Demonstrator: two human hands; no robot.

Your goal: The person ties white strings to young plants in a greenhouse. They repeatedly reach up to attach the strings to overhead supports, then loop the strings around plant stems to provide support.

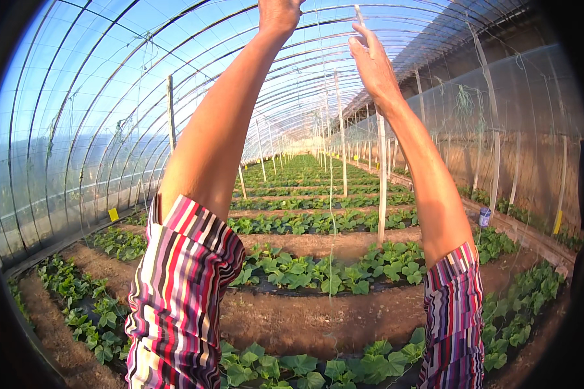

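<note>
Both arms, in striped sleeves, reach up toward the roof of a plastic-film greenhouse. My left hand [278, 13] is at the top edge, partly cut off, its fingers bent; what it may hold is hidden. My right hand [374, 63] is raised to its right, the index finger pointing up and the thumb apart from it, with no clear object in its grasp. A thin pale string [331, 194] hangs between the arms down to the leafy young plants [316, 272]. Thin wires and arched roof ribs [214, 46] pass behind the hands.
Upright posts stand ahead, a near one [382, 180] beside my right forearm. Rows of plants alternate with bare soil paths [321, 316]. A small blue-and-white bucket [484, 217] is at the right, by the low edging. Yellow cards [113, 214] hang near the sides. Tangled green twine [465, 102] hangs at upper right.
</note>
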